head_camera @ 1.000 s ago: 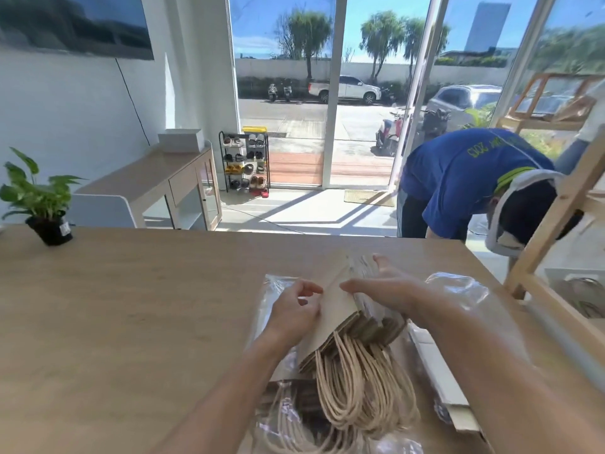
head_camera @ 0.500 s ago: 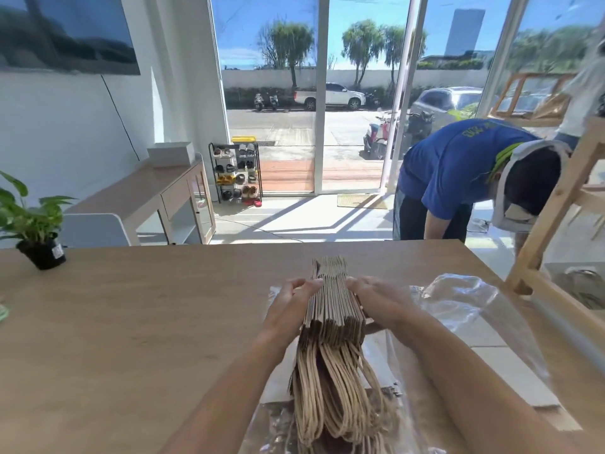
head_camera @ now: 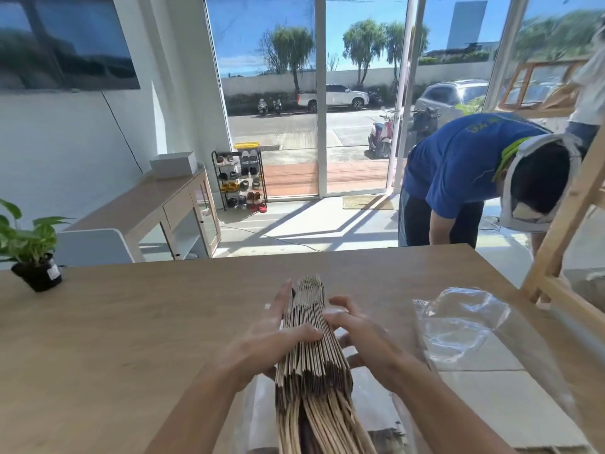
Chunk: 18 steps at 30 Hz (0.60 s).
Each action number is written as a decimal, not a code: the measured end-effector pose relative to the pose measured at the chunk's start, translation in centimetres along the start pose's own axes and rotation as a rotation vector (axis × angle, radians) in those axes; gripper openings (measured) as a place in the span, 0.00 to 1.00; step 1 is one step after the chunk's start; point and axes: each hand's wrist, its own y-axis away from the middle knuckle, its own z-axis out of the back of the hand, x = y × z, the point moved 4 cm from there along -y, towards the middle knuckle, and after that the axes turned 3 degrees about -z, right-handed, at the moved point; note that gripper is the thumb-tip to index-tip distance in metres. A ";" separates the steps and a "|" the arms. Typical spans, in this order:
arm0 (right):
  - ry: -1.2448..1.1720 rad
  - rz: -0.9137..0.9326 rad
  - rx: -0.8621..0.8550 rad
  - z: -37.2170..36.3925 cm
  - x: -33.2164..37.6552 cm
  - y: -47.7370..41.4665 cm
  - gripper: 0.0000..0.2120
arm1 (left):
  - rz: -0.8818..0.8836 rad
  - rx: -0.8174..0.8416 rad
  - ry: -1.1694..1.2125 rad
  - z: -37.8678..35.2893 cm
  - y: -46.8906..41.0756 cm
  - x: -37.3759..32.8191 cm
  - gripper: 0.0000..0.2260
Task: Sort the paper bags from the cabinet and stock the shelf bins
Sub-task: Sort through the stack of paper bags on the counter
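A thick stack of flat brown paper bags (head_camera: 309,352) stands on edge over the wooden table (head_camera: 131,322), its twisted paper handles (head_camera: 324,424) trailing toward me. My left hand (head_camera: 266,342) presses the stack's left side, thumb across the top edges. On the right side, my right hand (head_camera: 357,335) clamps the stack with fingers spread. Both hands squeeze the bags together. Clear plastic wrap (head_camera: 465,326) lies under and to the right of the stack.
A potted plant (head_camera: 31,247) sits at the table's far left. A person in a blue shirt (head_camera: 465,165) bends over beyond the far right edge. A wooden shelf frame (head_camera: 563,221) rises at the right. A sideboard (head_camera: 157,208) stands by the left wall.
The stack went from tilted and partly fanned to upright and squared between both hands. It is now raised nearer the camera, and the plastic wrap has slipped off to the right.
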 end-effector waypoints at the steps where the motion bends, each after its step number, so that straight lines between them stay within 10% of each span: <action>1: -0.032 0.004 0.023 0.1 -0.2 -0.2 0.22 | -0.010 0.010 -0.021 0.0 0.1 -0.2 0.41; 18: -0.063 0.069 -0.012 0.9 -0.2 -2.4 0.21 | -0.123 -0.125 -0.108 -0.8 -2.0 -0.3 0.30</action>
